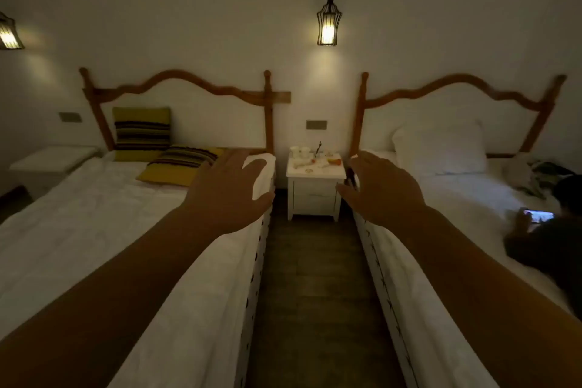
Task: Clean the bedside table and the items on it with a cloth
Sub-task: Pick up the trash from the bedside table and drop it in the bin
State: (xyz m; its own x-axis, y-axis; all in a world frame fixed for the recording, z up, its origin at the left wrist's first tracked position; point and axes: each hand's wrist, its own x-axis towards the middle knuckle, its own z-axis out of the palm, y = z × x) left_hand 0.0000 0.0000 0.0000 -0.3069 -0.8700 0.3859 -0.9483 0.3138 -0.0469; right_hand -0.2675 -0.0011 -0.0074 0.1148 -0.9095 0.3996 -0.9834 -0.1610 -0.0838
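The white bedside bench (315,189) stands against the far wall in the gap between two beds, under a lit caged wall lamp (327,27). Its top is strewn with small items: white cups (300,153) at the back left, a thin dark stem (318,148) standing upright near the back centre, an orange-tinted piece (334,161) toward the right, and pale scraps too small to tell apart. No cloth shows in this view.

Both grips are raised in front of the bench, well short of it, one to each side so that it shows in the gap between them. The left hand (230,190) hovers over the edge of the left bed (126,230), fingers spread and straight, holding nothing. The right hand (382,189) hovers over the edge of the right bed (456,198), fingers likewise apart and relaxed, empty.

Two striped yellow cushions (141,132) lie at the head of the left bed; a white pillow (441,151) lies on the right one, where another person (548,239) rests holding a lit phone (538,217). Dark wood floor (311,293) runs between the beds.
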